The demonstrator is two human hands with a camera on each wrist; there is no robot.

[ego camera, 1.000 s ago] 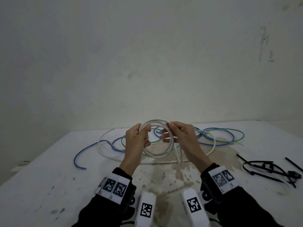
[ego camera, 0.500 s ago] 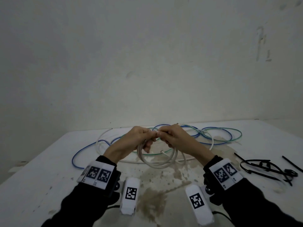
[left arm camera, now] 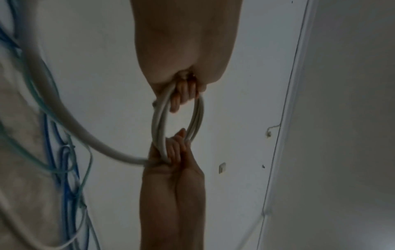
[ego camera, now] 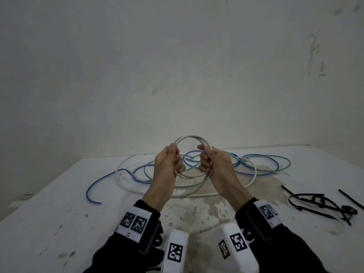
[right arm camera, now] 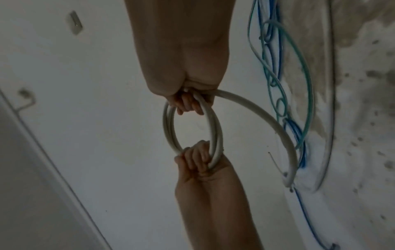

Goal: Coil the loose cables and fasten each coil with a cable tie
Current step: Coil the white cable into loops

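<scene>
A white cable (ego camera: pixel 190 137) is wound into a small coil of a few turns, held upright above the table. My left hand (ego camera: pixel 168 161) grips the coil's left side and my right hand (ego camera: pixel 211 161) grips its right side, fingers curled round the strands. In the left wrist view the coil (left arm camera: pixel 197 115) hangs between both fists; in the right wrist view the coil (right arm camera: pixel 169 125) looks the same. The rest of the white cable (ego camera: pixel 254 172) trails loose on the table. A blue cable (ego camera: pixel 94 184) and a green cable (ego camera: pixel 285 161) lie loose behind my hands.
A heap of black cable ties (ego camera: pixel 323 203) lies on the white table (ego camera: pixel 49 223) at the right. The table's middle carries a brown stain (ego camera: pixel 197 209). A bare wall stands right behind the table's far edge.
Both hands have lifted the white coil from low over the table and turned it upright. They have moved apart to opposite sides of the coil.
</scene>
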